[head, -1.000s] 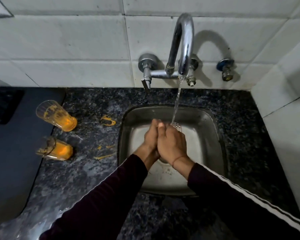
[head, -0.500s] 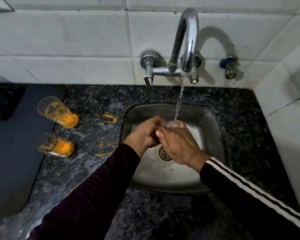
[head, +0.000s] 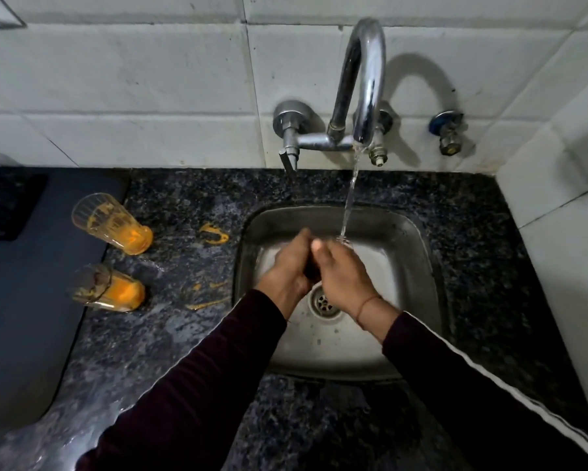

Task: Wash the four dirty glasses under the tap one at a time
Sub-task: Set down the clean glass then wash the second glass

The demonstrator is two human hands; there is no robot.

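Head view, sole entry.

Item 1, my left hand: over the sink, fingers curled toward my right hand, the two touching. What it wraps is mostly hidden; I judge it to be the glass being washed.

Item 2, my right hand: curled likewise, knuckles up, thumb tip showing where the hands meet. A thread band sits at its wrist.

Item 3, glass in hand: only a sliver of clear rim shows, past my right fingertips on the far side of the grip. Its long axis appears to run away from me toward the wall, mouth far, though most is covered. I cannot tell how much of it each hand holds.

Item 4, water stream: falls from the tap and lands at that rim, just beyond my right hand.

Item 5, far dirty glass: well to the left of the grip on the counter, tilted, orange dregs at its base.

Item 6, near dirty glass: also left of the grip, closer to me, same residue.

Item 7, orange smears: between those glasses and the sink.

Judgement: the next pick lies leftward, so my left hand is the nearer one to reach it. Only three glasses are visible.
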